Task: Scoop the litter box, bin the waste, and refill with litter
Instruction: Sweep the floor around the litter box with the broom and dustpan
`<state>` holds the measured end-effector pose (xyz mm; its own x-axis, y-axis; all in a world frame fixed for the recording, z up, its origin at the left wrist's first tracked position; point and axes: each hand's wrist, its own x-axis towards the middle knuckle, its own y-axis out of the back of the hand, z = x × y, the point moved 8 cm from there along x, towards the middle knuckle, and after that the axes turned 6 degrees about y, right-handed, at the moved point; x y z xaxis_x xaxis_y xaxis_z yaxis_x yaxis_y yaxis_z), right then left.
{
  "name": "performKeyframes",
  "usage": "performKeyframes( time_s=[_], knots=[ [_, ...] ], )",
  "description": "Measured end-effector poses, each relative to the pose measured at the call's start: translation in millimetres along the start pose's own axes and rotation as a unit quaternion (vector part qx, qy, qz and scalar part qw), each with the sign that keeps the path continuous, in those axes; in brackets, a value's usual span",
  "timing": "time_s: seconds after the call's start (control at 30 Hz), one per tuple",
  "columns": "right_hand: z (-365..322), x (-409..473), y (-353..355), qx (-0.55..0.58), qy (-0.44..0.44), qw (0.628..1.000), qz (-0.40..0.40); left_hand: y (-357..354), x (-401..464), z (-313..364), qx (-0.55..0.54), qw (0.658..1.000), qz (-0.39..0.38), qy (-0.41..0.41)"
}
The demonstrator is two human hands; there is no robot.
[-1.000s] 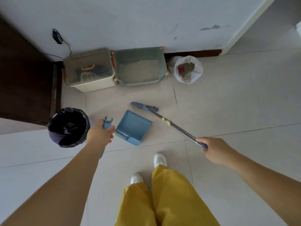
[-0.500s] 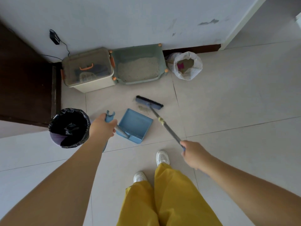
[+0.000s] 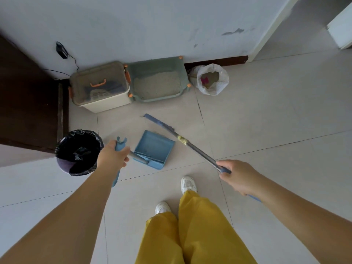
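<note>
Left hand (image 3: 112, 157) grips dustpan (image 3: 154, 149) handle, right hand (image 3: 238, 176) clamps broom (image 3: 190, 145); hard sweep risks flicking litter past pan.

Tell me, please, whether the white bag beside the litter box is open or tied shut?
Open. The white bag stands upright against the wall with its top rolled down, and its brownish contents and something pink show through the mouth.

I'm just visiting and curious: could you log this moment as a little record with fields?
left hand: grips dustpan handle
right hand: grips broom pole
dustpan: flat on floor, mouth toward broom head
bin: black liner, left of dustpan
litter box: open, against wall, litter inside
litter bag: open, right of litter box
</note>
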<state>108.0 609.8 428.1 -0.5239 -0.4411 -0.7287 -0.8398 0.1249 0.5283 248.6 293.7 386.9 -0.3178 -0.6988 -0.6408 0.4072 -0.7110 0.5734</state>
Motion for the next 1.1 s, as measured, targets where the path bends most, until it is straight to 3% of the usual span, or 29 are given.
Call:
performKeyframes(
  time_s=[0.37, 0.53, 0.67, 0.8, 1.1],
  knots=[
    [-14.3, 71.2, -25.5, -0.158, -0.008, 0.987, 0.017, 13.7, -19.3, -23.2, 0.060, 0.998, -0.007, -0.017],
    [-11.7, 30.4, -74.9, -0.120, 0.006, 0.991, -0.058, 15.4, -16.1, -34.1, 0.046, 0.999, -0.002, 0.005],
    [-17.0, -14.7, -54.8, -0.020, 0.018, 0.993, -0.116, 14.6, -14.1, -34.0, 0.043, 0.999, -0.002, 0.005],
    [-11.8, -27.2, -37.9, -0.002, 0.015, 0.995, -0.096, 18.5, -18.5, -39.9, 0.047, 0.999, 0.001, 0.006],
    [-38.7, 39.4, -23.4, -0.148, 0.042, 0.988, 0.006, 37.9, -36.2, -60.7, 0.052, 0.999, 0.010, 0.008]
  ],
)
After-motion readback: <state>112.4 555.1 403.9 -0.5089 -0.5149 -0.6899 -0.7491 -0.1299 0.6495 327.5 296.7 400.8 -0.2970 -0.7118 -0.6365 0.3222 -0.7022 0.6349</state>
